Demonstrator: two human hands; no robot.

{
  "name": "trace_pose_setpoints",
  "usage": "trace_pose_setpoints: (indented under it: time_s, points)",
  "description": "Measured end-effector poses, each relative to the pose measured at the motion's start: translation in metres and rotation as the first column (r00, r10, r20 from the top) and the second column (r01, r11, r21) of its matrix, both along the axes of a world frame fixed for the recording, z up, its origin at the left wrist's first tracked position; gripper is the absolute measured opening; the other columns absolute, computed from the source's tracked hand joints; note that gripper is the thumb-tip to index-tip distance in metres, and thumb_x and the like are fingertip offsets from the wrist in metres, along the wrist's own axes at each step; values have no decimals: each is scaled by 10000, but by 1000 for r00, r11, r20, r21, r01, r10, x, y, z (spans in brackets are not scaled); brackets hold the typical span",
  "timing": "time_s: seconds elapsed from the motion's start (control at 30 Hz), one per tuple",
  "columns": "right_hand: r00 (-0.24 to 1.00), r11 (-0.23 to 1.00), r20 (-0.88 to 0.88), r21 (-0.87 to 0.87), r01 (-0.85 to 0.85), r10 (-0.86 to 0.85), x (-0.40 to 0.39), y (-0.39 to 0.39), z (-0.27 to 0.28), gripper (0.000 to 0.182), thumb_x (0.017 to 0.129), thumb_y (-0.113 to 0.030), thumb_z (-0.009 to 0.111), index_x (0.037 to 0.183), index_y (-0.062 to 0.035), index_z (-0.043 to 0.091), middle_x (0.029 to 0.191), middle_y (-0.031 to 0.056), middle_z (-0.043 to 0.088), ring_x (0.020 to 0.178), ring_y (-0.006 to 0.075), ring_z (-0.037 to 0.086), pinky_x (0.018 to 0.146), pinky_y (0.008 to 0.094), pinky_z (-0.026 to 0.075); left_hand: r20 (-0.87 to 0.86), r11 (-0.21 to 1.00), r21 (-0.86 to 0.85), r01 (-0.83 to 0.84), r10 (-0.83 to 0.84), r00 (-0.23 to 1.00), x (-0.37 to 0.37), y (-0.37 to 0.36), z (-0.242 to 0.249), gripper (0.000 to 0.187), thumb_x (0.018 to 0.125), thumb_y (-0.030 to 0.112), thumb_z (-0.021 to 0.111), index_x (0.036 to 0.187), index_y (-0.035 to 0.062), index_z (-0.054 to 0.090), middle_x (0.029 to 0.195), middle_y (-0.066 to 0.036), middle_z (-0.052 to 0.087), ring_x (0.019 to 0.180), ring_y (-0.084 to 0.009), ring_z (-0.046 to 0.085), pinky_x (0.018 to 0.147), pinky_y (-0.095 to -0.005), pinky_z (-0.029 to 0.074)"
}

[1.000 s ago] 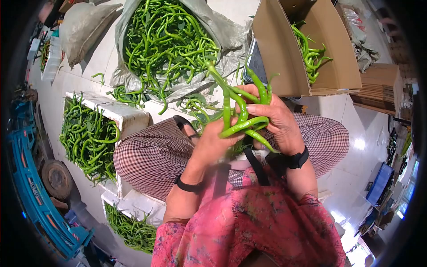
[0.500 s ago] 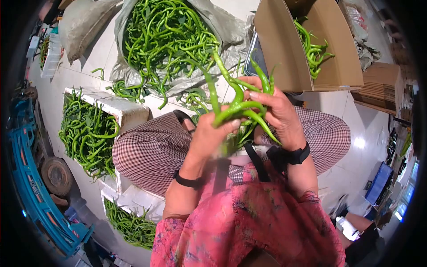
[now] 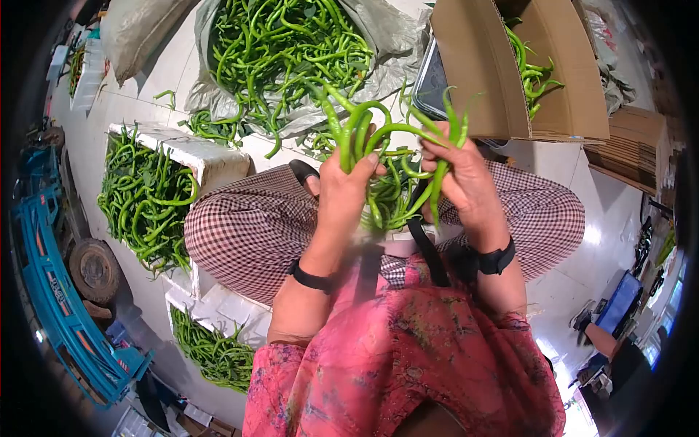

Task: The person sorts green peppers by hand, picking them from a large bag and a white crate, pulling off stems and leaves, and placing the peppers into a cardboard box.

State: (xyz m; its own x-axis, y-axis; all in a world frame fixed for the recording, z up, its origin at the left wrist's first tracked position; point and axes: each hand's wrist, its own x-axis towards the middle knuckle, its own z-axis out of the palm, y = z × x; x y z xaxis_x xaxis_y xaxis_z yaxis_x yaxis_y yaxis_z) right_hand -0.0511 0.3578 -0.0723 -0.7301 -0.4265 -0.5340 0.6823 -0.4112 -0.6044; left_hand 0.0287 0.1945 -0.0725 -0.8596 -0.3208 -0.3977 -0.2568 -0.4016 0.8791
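Several long green chili peppers point(image 3: 358, 125) stick up out of my left hand point(image 3: 346, 182), its fingers wrapped round their lower parts. My right hand point(image 3: 460, 171) pinches a few more curved green chilies point(image 3: 453, 125), with one tip hanging below the fingers. A bent pepper spans the gap between both hands. Below them, between my knees, lies a heap of green chilies point(image 3: 392, 191), partly covered by my hands. Beyond, an open woven sack point(image 3: 397, 40) spills a big pile of chilies point(image 3: 280, 51) onto the floor.
At right stands an open cardboard box point(image 3: 484, 69) with some chilies inside, near flattened cartons point(image 3: 626, 149). White foam boxes point(image 3: 222, 164) full of chilies are on my left. A full sack point(image 3: 138, 33) lies far left, and a blue cart point(image 3: 62, 291) with a wheel point(image 3: 95, 269) stands beside them.
My hands have moved slightly apart. The peppers in my left hand now point upward in a bunch, and more of the heap below shows. The whole view has shifted a little.
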Motion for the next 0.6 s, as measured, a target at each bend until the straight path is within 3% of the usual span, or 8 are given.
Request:
trace_pose_setpoints:
  time_s: [0.1, 0.23, 0.3, 0.37, 0.4, 0.5, 0.53, 0.6]
  points:
    - [1000, 1000, 15, 2, -1, 1, 15, -20, 10, 245, 880, -76, 639, 1095, 1, 552, 944, 63, 596, 772, 104, 544, 625, 217, 443, 107, 950, -298, 91, -61, 992, -1, 3, 1, 334, 881, 60, 563, 1195, -54, 539, 952, -63, 621, 756, -109, 565, 695, -241, 463]
    - [967, 930, 252, -347, 122, -33, 17, -17, -44, 269, 881, -75, 637, 1117, 15, 544, 1010, 106, 602, 832, 130, 574, 676, 232, 480, 20, 876, -481, -43, 60, 998, -1, -2, -18, 296, 883, 55, 562, 1164, -38, 553, 882, -41, 623, 741, -106, 560, 678, -261, 460]
    - [970, 945, 239, -309, 109, -33, 19, -15, -48, 283, 889, -80, 629, 1137, 14, 531, 1037, 116, 595, 869, 138, 578, 708, 243, 495, 6, 807, -591, 1, 4, 1000, -1, -2, -23, 360, 825, -38, 528, 1185, -32, 542, 941, -94, 618, 761, -182, 574, 703, -306, 466]
    - [982, 976, 190, -215, 45, -3, 18, -31, -12, 270, 858, -121, 684, 1089, -27, 578, 959, 44, 625, 843, 93, 562, 736, 237, 451, -129, 436, -900, -14, -235, 963, -4, 9, -11, 514, 722, -104, 508, 1230, -20, 511, 993, -157, 578, 849, -300, 555, 764, -372, 455]
    - [996, 984, 92, -178, 8, 9, 20, -38, 10, 314, 856, -123, 688, 1125, -25, 560, 982, 35, 616, 876, 92, 561, 779, 249, 451, -54, 364, -930, 56, -287, 956, -5, 17, -13, 547, 702, -30, 555, 1243, -36, 476, 1091, -198, 528, 995, -375, 490, 863, -443, 417]
    - [996, 994, -81, -99, -48, 40, 14, -37, 7, 400, 859, -108, 677, 1209, -15, 507, 1035, 19, 590, 948, 95, 561, 852, 263, 453, -97, 233, -972, -15, -344, 934, -3, 31, -10, 577, 694, -35, 583, 1257, -45, 456, 1127, -209, 504, 992, -379, 486, 861, -453, 417]
    - [996, 998, -85, -49, -32, 28, 10, -35, 6, 386, 855, -98, 673, 1198, -13, 517, 1021, 28, 599, 931, 105, 575, 828, 260, 466, 37, 220, -967, 131, -385, 922, 2, 34, -4, 577, 689, -30, 608, 1248, -42, 468, 1186, -204, 486, 1035, -376, 478, 889, -452, 411]
    - [999, 1000, -51, 8, 11, -10, -8, -26, -11, 372, 833, -75, 674, 1175, -8, 543, 971, 63, 625, 852, 136, 612, 752, 264, 503, -63, 371, -922, 114, -433, 899, 4, 33, 9, 541, 696, -49, 614, 1226, -26, 508, 1193, -197, 512, 1047, -369, 497, 914, -431, 413]
